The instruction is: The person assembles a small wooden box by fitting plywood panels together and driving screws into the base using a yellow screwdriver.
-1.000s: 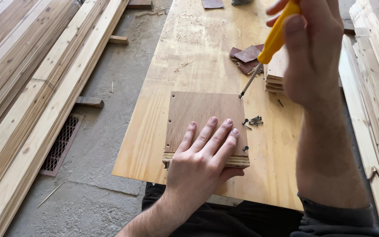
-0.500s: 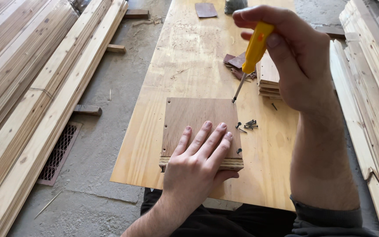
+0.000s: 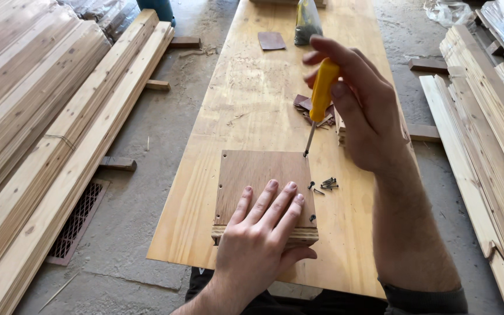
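Observation:
My left hand point(image 3: 263, 233) lies flat, fingers spread, on a square brown plywood panel point(image 3: 252, 175) that tops a small wooden box near the front edge of the workbench point(image 3: 246, 99). My right hand point(image 3: 363, 111) grips a yellow-handled screwdriver point(image 3: 321, 99) held nearly upright. Its tip touches the panel's far right corner. A small heap of dark screws point(image 3: 325, 185) lies on the bench just right of the panel. One screw sits in the panel's near right corner.
Brown wood scraps point(image 3: 305, 105) and a stack of small boards lie behind my right hand. A brown square piece point(image 3: 271, 40) and a dark bag point(image 3: 307, 22) lie farther back. Long planks point(image 3: 36, 128) are stacked left, more planks point(image 3: 491, 116) right, a floor grate point(image 3: 77, 219) below.
My right hand has come down and leftward, bringing the screwdriver tip from above the bench onto the panel's far right corner. My left hand has stayed on the panel.

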